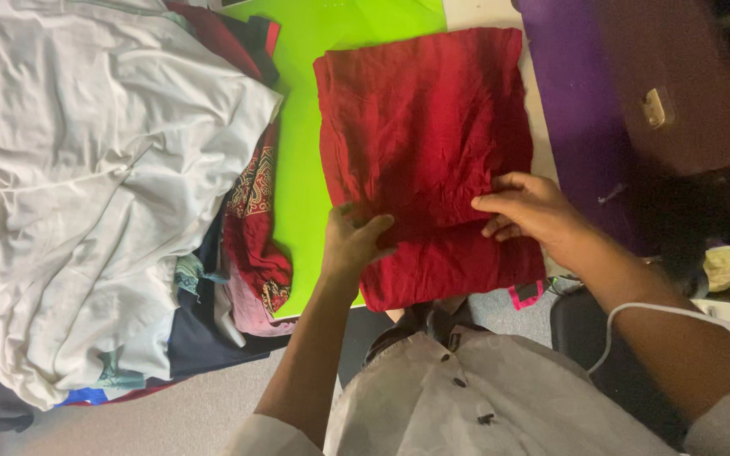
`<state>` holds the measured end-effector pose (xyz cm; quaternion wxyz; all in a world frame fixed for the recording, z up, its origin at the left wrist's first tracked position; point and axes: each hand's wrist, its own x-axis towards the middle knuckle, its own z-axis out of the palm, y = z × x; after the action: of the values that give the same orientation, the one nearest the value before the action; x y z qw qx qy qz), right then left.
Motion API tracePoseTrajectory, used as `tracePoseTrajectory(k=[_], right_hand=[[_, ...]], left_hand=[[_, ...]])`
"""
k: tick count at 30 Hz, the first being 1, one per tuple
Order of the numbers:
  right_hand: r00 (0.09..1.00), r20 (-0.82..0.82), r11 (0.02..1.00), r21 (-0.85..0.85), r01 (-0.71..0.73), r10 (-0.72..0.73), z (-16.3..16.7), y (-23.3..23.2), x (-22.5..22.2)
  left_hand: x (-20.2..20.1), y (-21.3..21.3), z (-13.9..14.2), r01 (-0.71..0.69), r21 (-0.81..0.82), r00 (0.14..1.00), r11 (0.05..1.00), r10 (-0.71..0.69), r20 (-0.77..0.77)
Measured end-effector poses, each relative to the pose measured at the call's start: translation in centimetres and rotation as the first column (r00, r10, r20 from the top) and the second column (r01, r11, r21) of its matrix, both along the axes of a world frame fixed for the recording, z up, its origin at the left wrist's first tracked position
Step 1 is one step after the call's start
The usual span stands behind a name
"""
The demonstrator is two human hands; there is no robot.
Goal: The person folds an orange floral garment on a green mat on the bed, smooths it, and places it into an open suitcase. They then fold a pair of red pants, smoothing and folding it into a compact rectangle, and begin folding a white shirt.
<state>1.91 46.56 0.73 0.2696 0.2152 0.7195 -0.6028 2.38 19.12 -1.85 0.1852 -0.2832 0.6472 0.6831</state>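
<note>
Two palms-down grips, left hand (355,241), right hand (524,209), red cloth (424,127)

A crumpled dark red cloth garment (428,152), folded into a rough rectangle, lies flat in the upper centre of the frame. A horizontal fold crosses its lower part, where its near edge is doubled over.

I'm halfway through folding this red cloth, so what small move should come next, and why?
Probably carry the near flap further up: both the left hand and right hand pinch a fold edge lying across the red cloth, and its upper part on the green board remains uncovered.
</note>
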Motion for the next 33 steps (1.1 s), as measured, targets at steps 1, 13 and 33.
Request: tracePoseTrajectory(k=[1, 13, 33], right_hand=[[0.999, 0.032, 0.999, 0.048, -0.011, 0.009, 0.0, -0.1, 0.0], [0.859, -0.296, 0.694, 0.715, -0.091, 0.418, 0.4, 1.5, -5.2], [0.647, 0.033, 0.286, 0.879, -0.381, 0.762, -6.2, -1.1, -19.9]], left_hand=[[0.2, 0.0, 0.1, 0.072, -0.071, 0.997, 0.995, -0.070, 0.033], [-7.3, -1.6, 3.0, -0.033, -0.897, 0.742, 0.442, -0.590, -0.318], [-21.3, -1.0, -4.8, 0.356, -0.932, 0.623, 0.061, -0.759, 0.188]])
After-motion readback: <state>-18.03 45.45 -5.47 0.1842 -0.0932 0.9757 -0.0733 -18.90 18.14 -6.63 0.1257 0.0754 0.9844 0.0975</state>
